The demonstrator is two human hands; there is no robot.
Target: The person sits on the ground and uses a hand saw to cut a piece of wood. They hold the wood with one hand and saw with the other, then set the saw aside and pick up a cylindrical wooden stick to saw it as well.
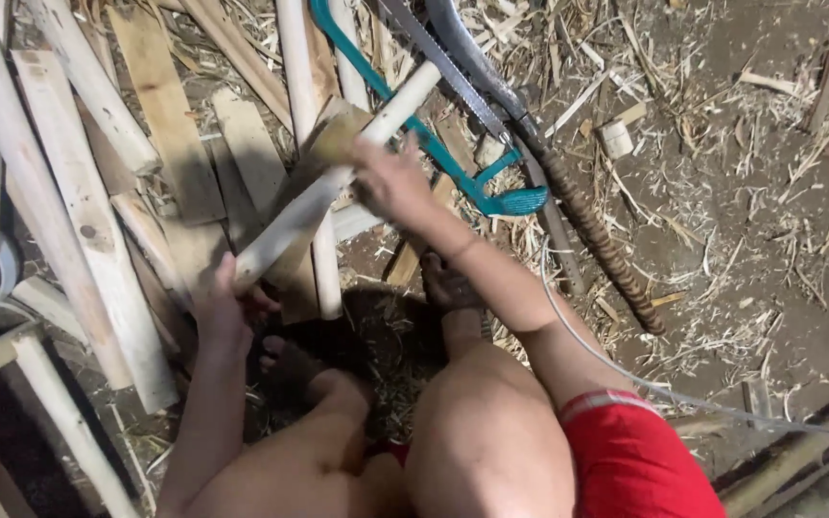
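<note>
The left hand (227,302) is closed around the low end of a pale round stick (333,182), which slants up through the middle of the frame. The right hand (390,177) presses a brown sanding sheet (338,139) onto it, fingers curled. Bare feet (448,288) sit just below the stick, so a slip could scrape toes or drop the stick into the scraps. The teal saw (453,163) lies near the right hand and could nick it. The right grip blurs, and the stick's top end hides among the planks (98,230).
</note>
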